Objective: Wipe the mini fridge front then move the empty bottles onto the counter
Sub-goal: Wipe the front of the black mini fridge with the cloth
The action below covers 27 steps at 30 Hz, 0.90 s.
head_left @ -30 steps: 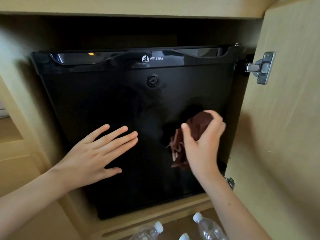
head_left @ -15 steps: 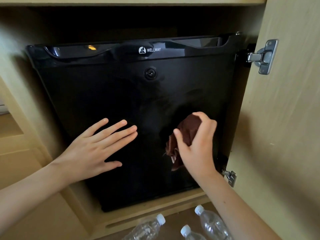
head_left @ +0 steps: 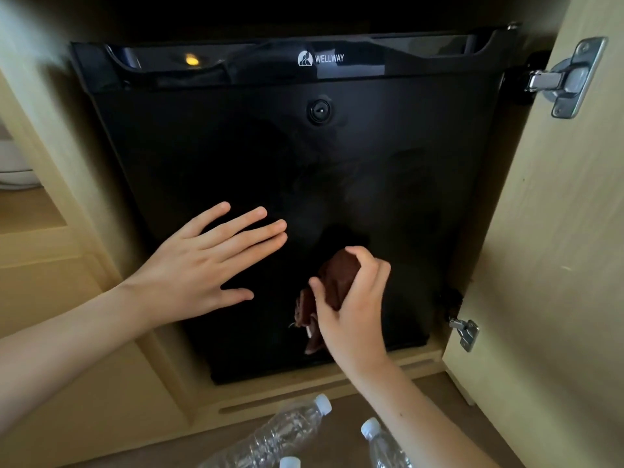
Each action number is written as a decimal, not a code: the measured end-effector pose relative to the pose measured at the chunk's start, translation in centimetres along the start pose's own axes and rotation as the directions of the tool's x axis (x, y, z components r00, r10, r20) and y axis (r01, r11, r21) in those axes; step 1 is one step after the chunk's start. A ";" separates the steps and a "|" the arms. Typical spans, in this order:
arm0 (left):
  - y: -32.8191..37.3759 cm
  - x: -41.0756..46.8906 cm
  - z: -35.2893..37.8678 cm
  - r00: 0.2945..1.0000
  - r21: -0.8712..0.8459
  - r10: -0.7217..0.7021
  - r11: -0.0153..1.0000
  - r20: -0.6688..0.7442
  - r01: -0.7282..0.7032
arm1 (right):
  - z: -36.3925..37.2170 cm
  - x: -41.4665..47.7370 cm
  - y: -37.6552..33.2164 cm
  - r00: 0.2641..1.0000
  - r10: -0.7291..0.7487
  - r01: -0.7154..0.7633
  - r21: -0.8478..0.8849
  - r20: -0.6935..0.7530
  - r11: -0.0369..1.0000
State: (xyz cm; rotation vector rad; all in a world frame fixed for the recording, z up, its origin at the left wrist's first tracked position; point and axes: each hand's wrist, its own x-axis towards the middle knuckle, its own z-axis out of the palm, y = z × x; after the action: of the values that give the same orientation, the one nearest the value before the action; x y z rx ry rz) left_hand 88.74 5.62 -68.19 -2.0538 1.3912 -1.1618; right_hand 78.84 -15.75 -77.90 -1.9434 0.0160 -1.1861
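A glossy black mini fridge (head_left: 388, 157) with a WELLWAY logo and a round lock fills a wooden cabinet recess. My left hand (head_left: 199, 265) lies flat on the door's lower left, fingers spread. My right hand (head_left: 351, 305) presses a bunched brown cloth (head_left: 332, 282) against the door's lower middle. On the floor below stand clear plastic bottles with white caps: one lying slanted (head_left: 280, 430), one upright at the right (head_left: 381, 444), and a third cap (head_left: 289, 462) at the bottom edge.
The open cabinet door (head_left: 557, 265) stands at the right with two metal hinges (head_left: 567, 79). Light wood panels frame the fridge on the left and below. A white object (head_left: 13, 170) sits on a shelf at far left.
My right hand has slid the brown cloth down and to the left across the door. My left hand has stayed flat in place. The view has tilted down, showing more of the bottles.
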 end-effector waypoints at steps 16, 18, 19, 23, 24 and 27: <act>0.4 0.4 0.0 0.997 0.041 -0.012 0.999 -0.071 0.015 | 2.1 -3.1 0.9 0.978 0.111 -0.110 0.011 -0.177 0.994; 0.4 0.4 -0.4 0.998 0.030 -0.008 1.000 -0.059 0.010 | 3.4 -4.3 0.0 0.995 0.043 -0.046 -0.038 -0.091 0.998; 0.3 0.5 -0.6 0.999 0.024 -0.002 1.000 -0.050 0.003 | 3.6 -4.6 -0.1 0.998 0.009 -0.012 -0.061 -0.056 0.998; -0.2 0.2 -1.4 0.998 0.018 0.056 0.998 -0.003 -0.056 | 2.9 -4.8 0.3 0.999 -0.018 0.016 -0.034 -0.046 0.999; -0.2 0.1 -1.5 0.998 0.019 0.065 0.998 0.003 -0.065 | 2.7 -4.7 0.3 0.998 -0.005 0.005 -0.006 -0.070 1.000; -0.3 0.1 -1.5 0.998 0.007 0.065 0.998 -0.005 -0.065 | 2.7 -4.0 -0.5 0.993 0.009 -0.002 0.054 -0.120 0.999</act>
State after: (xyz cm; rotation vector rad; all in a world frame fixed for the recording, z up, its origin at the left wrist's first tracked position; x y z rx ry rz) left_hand 87.73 5.87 -67.10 -1.9868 1.4441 -1.1438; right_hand 78.48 -12.07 -81.04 -1.8218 0.0525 -1.2862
